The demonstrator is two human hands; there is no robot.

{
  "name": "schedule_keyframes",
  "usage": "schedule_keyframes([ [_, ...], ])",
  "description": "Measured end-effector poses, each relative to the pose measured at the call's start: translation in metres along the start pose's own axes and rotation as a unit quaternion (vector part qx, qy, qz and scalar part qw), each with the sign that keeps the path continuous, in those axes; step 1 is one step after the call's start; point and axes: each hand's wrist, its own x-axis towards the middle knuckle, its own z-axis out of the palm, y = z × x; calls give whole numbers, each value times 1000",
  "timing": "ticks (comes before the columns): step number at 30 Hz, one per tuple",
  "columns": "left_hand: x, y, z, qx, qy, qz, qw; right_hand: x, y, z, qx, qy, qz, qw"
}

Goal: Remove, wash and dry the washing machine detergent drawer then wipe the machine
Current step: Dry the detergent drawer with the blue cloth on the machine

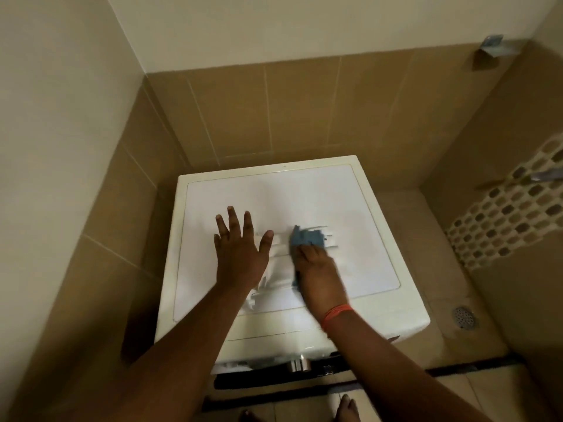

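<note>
The left hand lies flat with its fingers straight and spread, palm down on the white top of the washing machine, its thumb side over the left edge of the detergent drawer. The drawer, white and blurred, lies on the machine's top between the two hands, running from near the wrists out towards the fingertips. Just to the right of the left hand, the right hand presses down on the drawer with its fingers curled round a blue cloth, which bunches out beyond the fingertips and covers the drawer's far right part. An orange band circles the right wrist. Below both forearms, the machine's front edge shows a dark panel with a silver knob. Nearer still, under the arms, bare toes stand on the tiled floor. Off to the right of the right hand, well apart from it, a round floor drain sits in the tiles, and a mosaic strip runs along the right wall.
</note>
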Motion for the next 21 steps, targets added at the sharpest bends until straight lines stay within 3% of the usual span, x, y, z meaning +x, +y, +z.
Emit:
schedule_keyframes([
  [3, 1, 3, -1, 30, -6, -16, 999, -4, -28, 8, 22, -68, -103, 992],
  [5, 1, 4, -2, 47, -4, -21, 999, 0, -17, 2, 1, -69, -143, 987],
  [9, 2, 5, 0, 64, -4, -24, 998, 4, 38, -15, -51, -57, -89, 993],
  [12, 2, 5, 2, 74, 0, -28, 997, 5, 38, -9, -55, -29, -29, 998],
  [17, 1, 7, 2, 52, 0, -36, 998, 2, -14, 5, 33, -79, -155, 984],
  [21, 1, 7, 3, 65, 2, -37, 997, 11, 33, -15, 0, -87, -114, 990],
])
